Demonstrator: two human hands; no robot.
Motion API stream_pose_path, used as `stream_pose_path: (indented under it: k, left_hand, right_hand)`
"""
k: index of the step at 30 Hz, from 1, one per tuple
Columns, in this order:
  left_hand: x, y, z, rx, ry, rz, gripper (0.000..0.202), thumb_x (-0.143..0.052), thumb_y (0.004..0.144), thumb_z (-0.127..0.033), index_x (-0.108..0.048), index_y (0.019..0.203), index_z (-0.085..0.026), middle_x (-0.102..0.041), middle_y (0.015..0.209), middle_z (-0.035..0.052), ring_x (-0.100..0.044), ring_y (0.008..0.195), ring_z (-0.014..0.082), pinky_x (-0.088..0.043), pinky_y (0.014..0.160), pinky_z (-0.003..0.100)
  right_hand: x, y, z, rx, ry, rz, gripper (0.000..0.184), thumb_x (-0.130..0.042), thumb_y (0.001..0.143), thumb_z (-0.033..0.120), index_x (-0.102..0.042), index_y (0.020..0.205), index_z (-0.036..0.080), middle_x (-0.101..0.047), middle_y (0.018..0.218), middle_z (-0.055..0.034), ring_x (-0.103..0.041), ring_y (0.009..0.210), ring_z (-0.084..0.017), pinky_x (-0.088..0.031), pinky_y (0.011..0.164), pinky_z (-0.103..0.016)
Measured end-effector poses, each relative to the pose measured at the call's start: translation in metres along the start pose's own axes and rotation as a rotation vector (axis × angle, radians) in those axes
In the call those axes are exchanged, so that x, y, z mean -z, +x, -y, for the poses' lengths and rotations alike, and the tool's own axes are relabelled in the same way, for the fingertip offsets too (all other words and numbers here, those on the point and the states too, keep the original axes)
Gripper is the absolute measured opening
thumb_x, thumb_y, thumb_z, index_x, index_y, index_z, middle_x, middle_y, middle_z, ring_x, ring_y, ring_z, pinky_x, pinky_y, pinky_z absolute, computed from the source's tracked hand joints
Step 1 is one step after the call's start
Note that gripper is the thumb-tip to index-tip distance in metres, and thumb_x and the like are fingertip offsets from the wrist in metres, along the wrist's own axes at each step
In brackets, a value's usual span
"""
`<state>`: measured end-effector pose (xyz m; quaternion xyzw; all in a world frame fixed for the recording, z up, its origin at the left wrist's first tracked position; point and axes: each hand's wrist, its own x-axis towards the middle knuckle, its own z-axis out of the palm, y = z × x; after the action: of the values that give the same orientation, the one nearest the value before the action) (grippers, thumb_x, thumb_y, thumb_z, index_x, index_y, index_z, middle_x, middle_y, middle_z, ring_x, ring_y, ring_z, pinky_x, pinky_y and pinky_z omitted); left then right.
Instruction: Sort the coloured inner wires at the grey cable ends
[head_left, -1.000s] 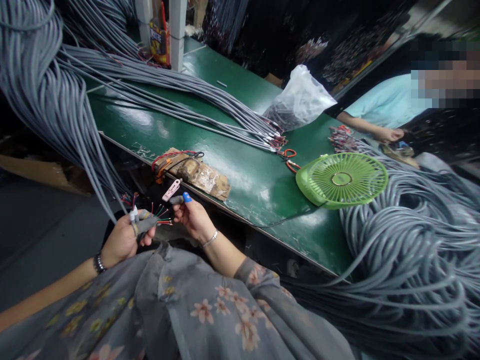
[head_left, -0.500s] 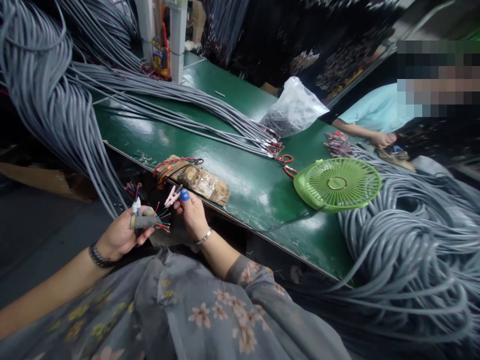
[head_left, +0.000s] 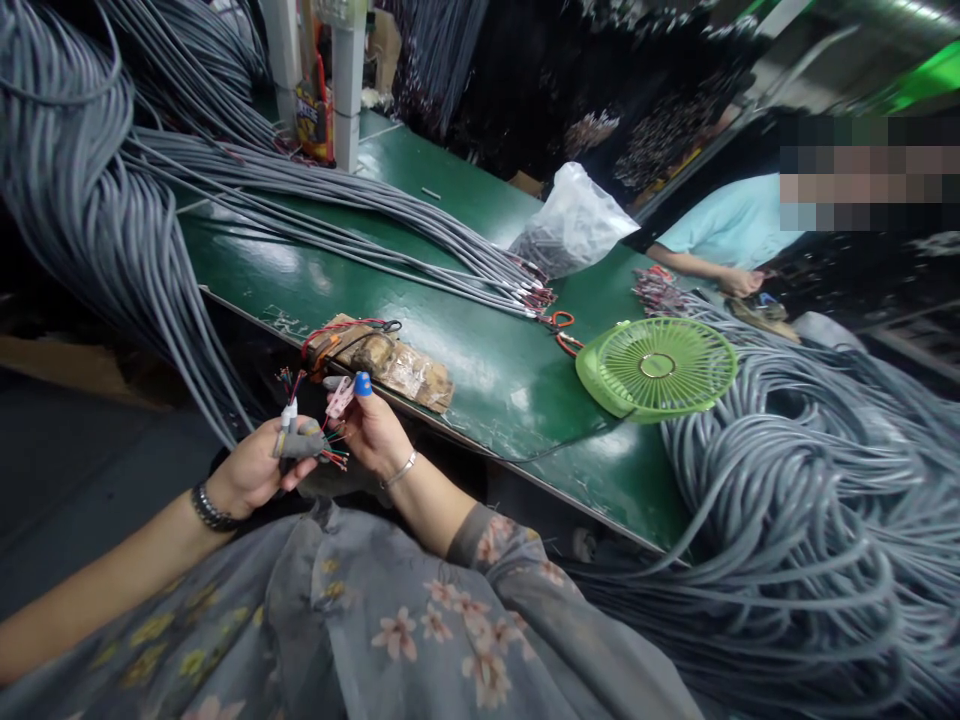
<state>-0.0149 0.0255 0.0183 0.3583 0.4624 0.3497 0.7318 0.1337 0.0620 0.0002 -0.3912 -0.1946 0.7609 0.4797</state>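
Observation:
My left hand [head_left: 255,468] is closed around the end of a grey cable [head_left: 298,443], whose thin coloured wires [head_left: 333,456] fan out to the right. My right hand [head_left: 367,430] pinches a small pink clip [head_left: 339,396] just above those wires; its forefinger wears a blue cap [head_left: 363,383]. Both hands sit below the near edge of the green table [head_left: 495,370], in front of my lap. A taped brown block with red and black wires [head_left: 386,357] lies on the table edge right behind my hands.
Thick bundles of grey cable hang at the left [head_left: 90,200], cross the table [head_left: 390,240] and pile at the right [head_left: 787,520]. A green fan [head_left: 657,366] lies flat on the table beside orange-handled scissors [head_left: 561,330] and a plastic bag [head_left: 574,220]. Another person's hand [head_left: 739,282] works at the far right.
My right hand brought the pink clip closer to the coloured wires held by my left hand. Both hands rose slightly in view as my head shifted.

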Motion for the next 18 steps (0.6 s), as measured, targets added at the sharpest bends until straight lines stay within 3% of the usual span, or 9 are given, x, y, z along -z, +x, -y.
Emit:
stream_pose_path:
  k: [8, 13, 18]
  left_hand:
    - [0.001, -0.01, 0.002, 0.005, 0.01, -0.012, 0.034, -0.088, 0.057, -0.042, -0.064, 0.057, -0.019, -0.051, 0.037, -0.0024, -0.034, 0.029, 0.006, -0.021, 0.032, 0.018]
    - [0.004, -0.013, 0.001, 0.011, -0.011, -0.02, 0.033, -0.085, 0.057, -0.046, -0.065, 0.058, -0.019, -0.052, 0.036, -0.0013, -0.035, 0.029, 0.0069, -0.021, 0.032, 0.019]
    - [0.004, -0.01, -0.007, 0.032, -0.048, -0.017, 0.034, -0.087, 0.051, -0.045, -0.064, 0.058, -0.021, -0.051, 0.035, -0.0015, -0.033, 0.028, 0.0072, -0.02, 0.033, 0.019]
  right_hand:
    - [0.007, -0.004, 0.004, -0.08, -0.019, 0.069, 0.051, -0.067, 0.091, 0.069, -0.067, 0.08, 0.019, -0.066, 0.072, -0.0011, -0.055, 0.061, -0.011, -0.049, 0.057, -0.021]
    - [0.011, -0.005, 0.002, 0.037, -0.091, 0.06, 0.039, -0.08, 0.084, 0.057, -0.069, 0.081, 0.02, -0.061, 0.067, 0.0016, -0.052, 0.059, -0.011, -0.05, 0.058, -0.023]
    - [0.017, -0.004, -0.006, 0.192, -0.215, -0.02, 0.048, -0.071, 0.088, 0.067, -0.071, 0.075, 0.021, -0.06, 0.063, 0.0007, -0.053, 0.062, -0.014, -0.05, 0.064, -0.026]
